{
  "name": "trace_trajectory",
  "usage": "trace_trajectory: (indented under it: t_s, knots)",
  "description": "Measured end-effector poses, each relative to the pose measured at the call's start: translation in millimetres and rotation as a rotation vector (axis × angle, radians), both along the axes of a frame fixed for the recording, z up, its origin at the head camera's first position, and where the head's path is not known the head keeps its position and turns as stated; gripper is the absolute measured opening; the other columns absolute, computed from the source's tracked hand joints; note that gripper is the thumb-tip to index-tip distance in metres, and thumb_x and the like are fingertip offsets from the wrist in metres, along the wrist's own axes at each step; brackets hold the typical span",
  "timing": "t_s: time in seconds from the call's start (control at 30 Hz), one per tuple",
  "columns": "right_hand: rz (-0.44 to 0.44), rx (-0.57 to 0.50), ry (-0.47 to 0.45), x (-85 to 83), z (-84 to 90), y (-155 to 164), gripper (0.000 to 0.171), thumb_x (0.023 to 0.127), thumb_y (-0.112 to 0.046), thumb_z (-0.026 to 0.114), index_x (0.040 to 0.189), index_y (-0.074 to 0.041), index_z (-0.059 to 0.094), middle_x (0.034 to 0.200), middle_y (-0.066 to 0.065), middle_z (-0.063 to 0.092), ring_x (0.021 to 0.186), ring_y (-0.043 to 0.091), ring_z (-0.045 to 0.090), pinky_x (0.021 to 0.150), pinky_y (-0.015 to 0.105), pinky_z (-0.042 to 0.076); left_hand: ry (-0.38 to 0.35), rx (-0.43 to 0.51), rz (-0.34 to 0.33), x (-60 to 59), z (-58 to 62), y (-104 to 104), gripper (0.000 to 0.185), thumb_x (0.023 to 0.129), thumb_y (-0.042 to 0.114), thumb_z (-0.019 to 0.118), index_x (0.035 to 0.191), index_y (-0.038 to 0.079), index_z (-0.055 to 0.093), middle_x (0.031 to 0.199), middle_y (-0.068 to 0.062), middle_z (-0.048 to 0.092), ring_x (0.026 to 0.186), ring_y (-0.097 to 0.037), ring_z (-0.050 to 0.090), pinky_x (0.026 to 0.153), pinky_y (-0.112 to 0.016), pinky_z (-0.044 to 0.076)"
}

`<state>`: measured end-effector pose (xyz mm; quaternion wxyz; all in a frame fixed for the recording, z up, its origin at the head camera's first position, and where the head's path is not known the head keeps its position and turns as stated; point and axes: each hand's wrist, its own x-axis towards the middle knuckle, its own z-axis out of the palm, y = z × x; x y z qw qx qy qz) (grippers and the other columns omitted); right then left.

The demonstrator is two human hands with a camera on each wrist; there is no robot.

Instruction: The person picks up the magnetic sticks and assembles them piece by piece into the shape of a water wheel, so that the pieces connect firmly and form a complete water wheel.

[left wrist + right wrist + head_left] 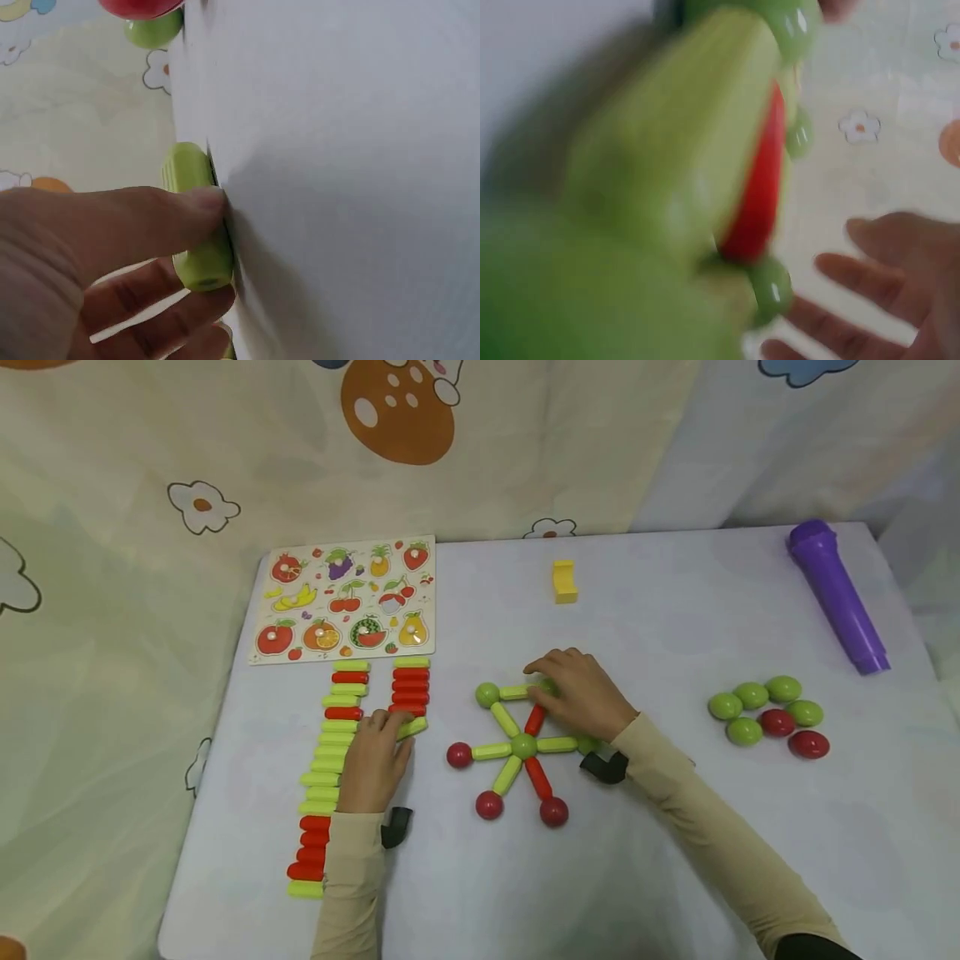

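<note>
A star of green and red sticks joined by balls lies around a green centre ball (pixel 524 746) on the white table (pixel 675 610). My right hand (pixel 542 682) arches over its upper right arm, fingertips at a green ball (pixel 548 686) at the end of a red stick (pixel 761 195). In the right wrist view its fingers (pixel 885 285) look loosely spread beside that ball. My left hand (pixel 390 723) pinches a green stick (pixel 191 169) between thumb and fingers, at the bottom of the right-hand stick row (pixel 411 687).
A long row of green and red sticks (pixel 330 752) runs down the left. A fruit puzzle board (pixel 345 597) lies behind it. Several loose green and red balls (pixel 765 710) sit at the right, with a purple tube (pixel 836 596) and a yellow block (pixel 565 582) further back.
</note>
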<state>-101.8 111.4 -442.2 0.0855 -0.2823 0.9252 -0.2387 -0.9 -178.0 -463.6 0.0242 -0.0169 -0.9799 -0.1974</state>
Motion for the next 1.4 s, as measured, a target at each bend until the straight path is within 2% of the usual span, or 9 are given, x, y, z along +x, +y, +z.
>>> trace_trajectory:
  t_s: [0.13,0.3,0.43,0.63,0.83,0.93,1.13,1.27,1.4]
  knots:
    - [-0.029,-0.065,0.039,5.5,12.1,6.5,0.028,0.092,-0.024,0.063,0.115,-0.008,0.066,0.112,0.008,0.064,0.102,0.028,0.054,0.09,0.046,0.041,-0.032,0.077,0.009,1.0,0.9,5.8,0.04,0.081,0.011,0.076,0.118,0.008,0.061,0.1,-0.011,0.063,0.086,-0.025,0.056,0.074,-0.039,0.052]
    - [0.035,-0.146,0.077,16.3,20.7,2.5,0.025,0.09,-0.019,0.067,0.112,-0.007,0.067,0.106,0.008,0.066,0.097,0.025,0.056,0.086,0.043,0.044,-0.024,0.356,-0.015,-1.9,6.6,27.9,0.038,0.085,0.009,0.072,0.121,0.006,0.062,0.098,-0.007,0.065,0.082,-0.017,0.058,0.071,-0.033,0.053]
    - [0.082,-0.175,0.114,21.9,22.4,-4.5,0.023,0.088,-0.017,0.068,0.109,-0.006,0.068,0.101,0.008,0.067,0.093,0.023,0.056,0.082,0.039,0.046,-0.052,0.464,-0.024,-11.2,9.4,47.1,0.032,0.087,0.009,0.069,0.118,0.003,0.065,0.093,-0.006,0.067,0.075,-0.014,0.058,0.063,-0.026,0.052]
    - [0.054,-0.194,0.097,25.3,20.2,-3.7,0.023,0.087,-0.015,0.069,0.109,-0.006,0.068,0.101,0.007,0.067,0.091,0.021,0.057,0.081,0.038,0.047,-0.163,0.465,0.009,-17.9,6.1,60.0,0.028,0.087,0.01,0.069,0.114,0.0,0.067,0.08,-0.004,0.067,0.065,-0.012,0.058,0.053,-0.022,0.049]
    - [0.037,-0.212,0.08,25.3,16.8,2.9,0.023,0.087,-0.015,0.07,0.109,-0.006,0.068,0.1,0.007,0.067,0.091,0.024,0.058,0.081,0.039,0.047,-0.136,0.439,-0.007,-17.8,5.4,61.4,0.032,0.088,0.012,0.07,0.117,0.001,0.065,0.085,-0.006,0.067,0.067,-0.013,0.059,0.058,-0.024,0.051]
    - [0.025,-0.209,0.076,25.0,13.4,6.7,0.024,0.088,-0.016,0.069,0.11,-0.006,0.068,0.102,0.006,0.067,0.092,0.024,0.058,0.081,0.039,0.047,-0.149,0.376,-0.036,-12.5,7.7,55.9,0.037,0.088,0.019,0.071,0.121,0.005,0.063,0.094,-0.005,0.066,0.077,-0.015,0.061,0.067,-0.028,0.052]
    - [-0.032,-0.162,0.051,23.1,3.5,19.1,0.026,0.09,-0.02,0.067,0.113,-0.007,0.066,0.108,0.006,0.064,0.099,0.024,0.055,0.086,0.041,0.046,-0.258,0.309,-0.088,8.2,9.1,33.4,0.057,0.077,0.028,0.081,0.129,0.017,0.059,0.115,0.001,0.061,0.101,-0.017,0.055,0.085,-0.037,0.05]
    - [-0.051,-0.163,0.004,21.8,-2.4,24.3,0.025,0.092,-0.02,0.065,0.114,-0.008,0.065,0.109,0.006,0.062,0.102,0.025,0.054,0.089,0.042,0.045,-0.225,0.327,-0.155,11.3,-0.8,28.7,0.065,0.076,0.021,0.082,0.135,0.023,0.055,0.119,0.005,0.062,0.107,-0.014,0.053,0.091,-0.036,0.049]
    - [-0.049,-0.177,-0.024,21.8,-4.8,24.2,0.025,0.092,-0.019,0.064,0.114,-0.008,0.065,0.11,0.006,0.061,0.104,0.026,0.054,0.091,0.043,0.044,-0.181,0.316,-0.218,11.0,-5.4,29.4,0.064,0.077,0.018,0.081,0.136,0.027,0.055,0.125,0.007,0.061,0.105,-0.012,0.052,0.088,-0.032,0.05]
